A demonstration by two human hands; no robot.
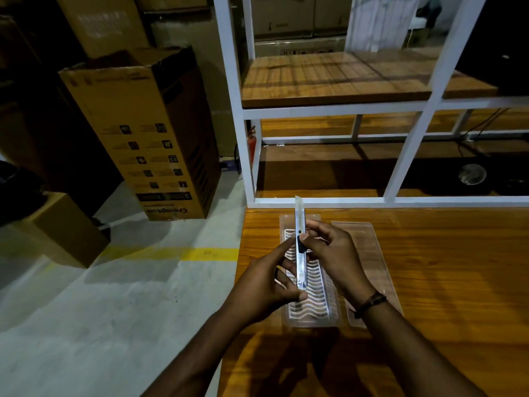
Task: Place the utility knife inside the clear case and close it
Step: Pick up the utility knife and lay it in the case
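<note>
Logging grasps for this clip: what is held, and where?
A slim silver utility knife: left hand at its near end, right hand around its black slider.

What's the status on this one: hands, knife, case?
Both hands on utility knife, left hand low, right hand at slider. Knife above open case tray. Lid beside tray. Nothing in the way.

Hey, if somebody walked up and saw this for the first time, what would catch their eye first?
Probably the utility knife, held up at the near-left part of the wooden table by the left hand and the right hand, blade end pointing away. Right under it lies the open clear case with a white wavy insert, its clear lid flat beside it on the right. Off to the left, a tall cardboard box stands on the floor.
</note>
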